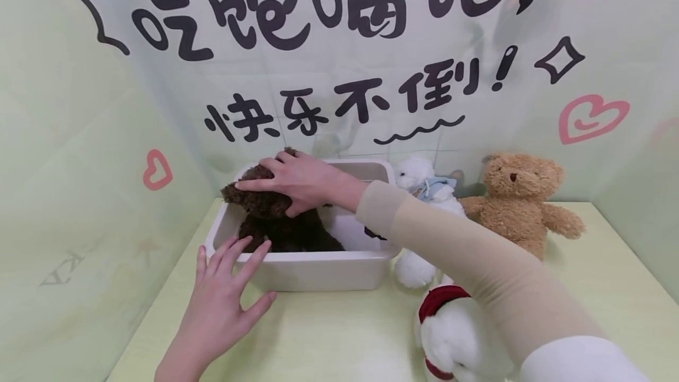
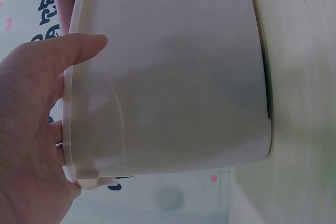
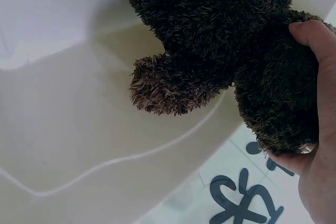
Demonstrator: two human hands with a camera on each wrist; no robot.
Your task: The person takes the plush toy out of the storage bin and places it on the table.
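A dark brown plush toy [image 1: 260, 196] lies partly inside a white plastic bin [image 1: 318, 257], its upper part above the bin's left end. My right hand [image 1: 299, 178] grips that upper part from above. In the right wrist view the plush toy [image 3: 210, 30] shows shaggy limbs against the bin's wall, and the thumb of my right hand [image 3: 320, 77] presses into its fur. My left hand [image 1: 225, 296] is at the bin's front left rim, fingers spread and reaching over it. In the left wrist view, the thumb of my left hand [image 2: 31, 93] lies across the outer wall.
Right of the bin sits a white plush toy [image 1: 416, 175] with a blue scarf, beside a light brown teddy bear [image 1: 514, 205]. A white plush toy with red trim [image 1: 451, 335] lies nearer, under my right forearm. A printed backdrop [image 1: 339, 75] stands behind the table [image 1: 318, 335].
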